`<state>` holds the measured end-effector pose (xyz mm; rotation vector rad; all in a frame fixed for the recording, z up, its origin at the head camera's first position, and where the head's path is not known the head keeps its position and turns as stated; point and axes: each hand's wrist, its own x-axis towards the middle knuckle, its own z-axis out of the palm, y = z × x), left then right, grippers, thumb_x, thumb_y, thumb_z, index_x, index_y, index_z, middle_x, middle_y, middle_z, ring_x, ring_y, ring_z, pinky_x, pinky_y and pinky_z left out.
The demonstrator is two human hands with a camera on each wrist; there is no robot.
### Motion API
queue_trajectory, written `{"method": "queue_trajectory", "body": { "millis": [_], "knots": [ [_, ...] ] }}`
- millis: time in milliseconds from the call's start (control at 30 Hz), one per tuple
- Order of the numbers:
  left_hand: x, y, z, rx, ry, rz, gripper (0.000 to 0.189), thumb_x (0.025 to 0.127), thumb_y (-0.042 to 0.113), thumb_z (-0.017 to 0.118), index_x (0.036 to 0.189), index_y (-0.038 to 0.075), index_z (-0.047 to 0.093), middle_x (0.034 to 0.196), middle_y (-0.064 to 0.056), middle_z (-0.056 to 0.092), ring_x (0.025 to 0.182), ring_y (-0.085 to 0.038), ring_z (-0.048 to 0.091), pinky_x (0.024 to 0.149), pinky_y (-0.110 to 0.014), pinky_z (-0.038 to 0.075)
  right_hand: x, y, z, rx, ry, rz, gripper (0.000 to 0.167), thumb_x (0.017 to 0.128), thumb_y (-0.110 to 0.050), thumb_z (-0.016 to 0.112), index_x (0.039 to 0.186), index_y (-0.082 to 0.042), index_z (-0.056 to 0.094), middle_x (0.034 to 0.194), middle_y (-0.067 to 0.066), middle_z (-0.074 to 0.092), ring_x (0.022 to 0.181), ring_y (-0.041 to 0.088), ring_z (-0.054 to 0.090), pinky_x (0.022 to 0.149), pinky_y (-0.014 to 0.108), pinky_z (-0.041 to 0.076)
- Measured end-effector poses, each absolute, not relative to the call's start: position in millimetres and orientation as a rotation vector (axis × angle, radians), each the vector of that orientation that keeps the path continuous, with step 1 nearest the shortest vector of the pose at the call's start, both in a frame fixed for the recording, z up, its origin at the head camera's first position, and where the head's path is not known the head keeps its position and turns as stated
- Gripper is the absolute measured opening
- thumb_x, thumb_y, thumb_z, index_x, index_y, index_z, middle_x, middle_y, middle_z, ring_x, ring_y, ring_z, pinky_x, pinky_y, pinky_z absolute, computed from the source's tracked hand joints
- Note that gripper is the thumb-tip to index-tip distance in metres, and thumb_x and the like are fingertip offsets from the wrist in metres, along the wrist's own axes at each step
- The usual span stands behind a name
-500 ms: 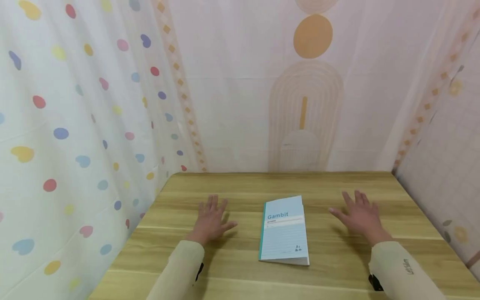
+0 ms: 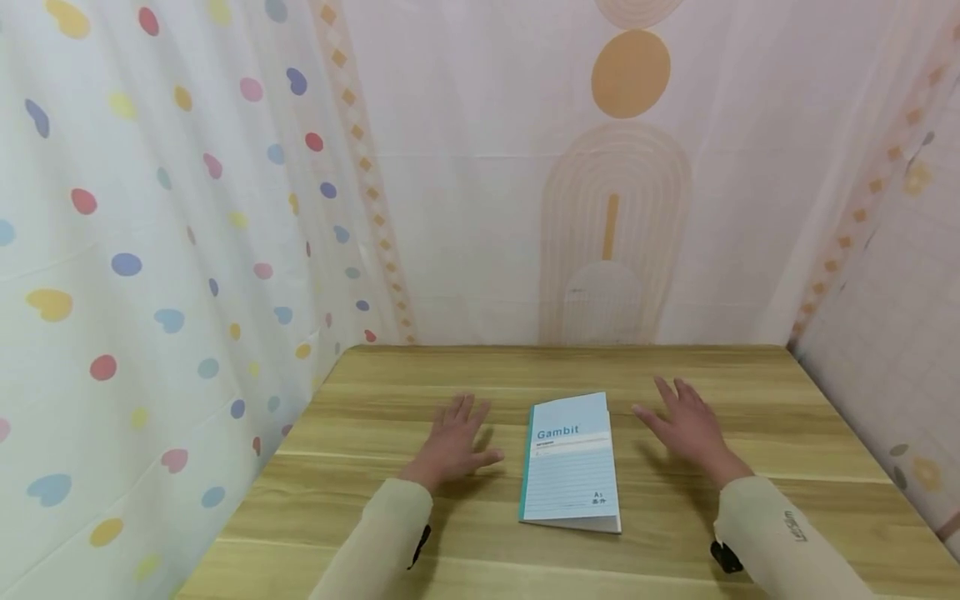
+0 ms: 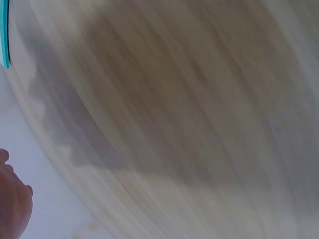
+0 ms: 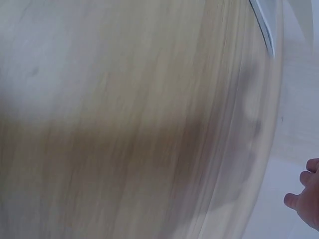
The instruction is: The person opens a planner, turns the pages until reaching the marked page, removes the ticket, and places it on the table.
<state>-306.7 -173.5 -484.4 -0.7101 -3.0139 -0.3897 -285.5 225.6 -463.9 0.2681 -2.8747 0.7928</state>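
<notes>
A thin notebook (image 2: 572, 475) with a pale blue cover, the word "Gambit" and a teal spine lies on the wooden table, its cover lifted slightly at the right and lower edges. To its left hovers my left hand (image 2: 453, 442), fingers straight and thumb pointing toward the spine, holding nothing. My right hand (image 2: 690, 429) is off the notebook's right side, fingers extended, also apart from it. In the left wrist view the teal spine (image 3: 4, 35) shows at the upper left corner. A corner of the notebook (image 4: 266, 25) appears at the top of the right wrist view.
The wooden table (image 2: 480, 375) has a light striped grain. A dotted curtain (image 2: 172, 250) hangs along its left side, a curtain with arches (image 2: 465, 208) behind it, and another pale curtain (image 2: 892, 333) at the right.
Both hands have moved inward toward the notebook, the left one to the right and the right one to the left. The notebook stays in the same place on the table.
</notes>
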Motion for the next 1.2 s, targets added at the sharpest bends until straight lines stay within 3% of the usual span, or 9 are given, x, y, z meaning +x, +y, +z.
{"method": "queue_trajectory", "body": {
  "millis": [400, 633, 800, 1000, 1100, 1200],
  "knots": [
    [-305, -153, -487, -0.788, -3.132, -0.653, 0.091, 0.087, 0.058, 0.068, 0.157, 0.015, 0.029, 0.163, -0.019, 0.016, 0.150, -0.039, 0.008, 0.117, -0.059, 0.008, -296, 198, -472, 0.315, -2.796, 1.172, 0.079, 0.104, -0.050, 0.043, 0.154, 0.007, 0.020, 0.154, 0.037, 0.020, 0.141, 0.055, 0.019, 0.111, 0.068, 0.018],
    [-304, -146, -491, -0.822, -3.203, -0.701, 0.090, 0.085, 0.058, 0.071, 0.156, 0.018, 0.034, 0.162, -0.017, 0.021, 0.149, -0.038, 0.012, 0.118, -0.056, 0.013, -293, 192, -476, 0.253, -2.781, 1.364, 0.076, 0.105, -0.046, 0.045, 0.155, 0.005, 0.020, 0.151, 0.036, 0.030, 0.132, 0.051, 0.041, 0.104, 0.062, 0.037],
    [-302, -144, -493, -0.814, -3.224, -0.732, 0.089, 0.082, 0.057, 0.074, 0.155, 0.022, 0.037, 0.161, -0.018, 0.022, 0.149, -0.037, 0.014, 0.118, -0.056, 0.014, -292, 184, -476, 0.228, -2.770, 1.458, 0.072, 0.104, -0.039, 0.050, 0.153, 0.007, 0.025, 0.145, 0.035, 0.040, 0.128, 0.048, 0.047, 0.102, 0.057, 0.042],
    [-300, -143, -494, -0.843, -3.260, -0.646, 0.090, 0.081, 0.062, 0.073, 0.156, 0.028, 0.035, 0.163, -0.017, 0.018, 0.150, -0.035, 0.010, 0.119, -0.052, 0.008, -293, 175, -480, 0.230, -2.771, 1.541, 0.073, 0.101, -0.036, 0.059, 0.152, 0.007, 0.028, 0.137, 0.030, 0.052, 0.116, 0.038, 0.058, 0.084, 0.042, 0.055],
    [-297, -141, -494, -0.851, -3.282, -0.627, 0.092, 0.080, 0.064, 0.072, 0.156, 0.028, 0.035, 0.163, -0.018, 0.015, 0.151, -0.035, 0.007, 0.119, -0.054, 0.006, -294, 172, -482, 0.222, -2.779, 1.572, 0.075, 0.098, -0.032, 0.065, 0.151, 0.009, 0.030, 0.133, 0.029, 0.055, 0.110, 0.034, 0.061, 0.075, 0.037, 0.055],
    [-295, -140, -493, -0.846, -3.293, -0.636, 0.091, 0.078, 0.063, 0.074, 0.154, 0.027, 0.038, 0.163, -0.018, 0.014, 0.151, -0.036, 0.006, 0.119, -0.055, 0.004, -295, 170, -482, 0.221, -2.784, 1.578, 0.075, 0.096, -0.026, 0.068, 0.149, 0.011, 0.031, 0.128, 0.028, 0.058, 0.108, 0.032, 0.061, 0.075, 0.036, 0.054]
  ]
}}
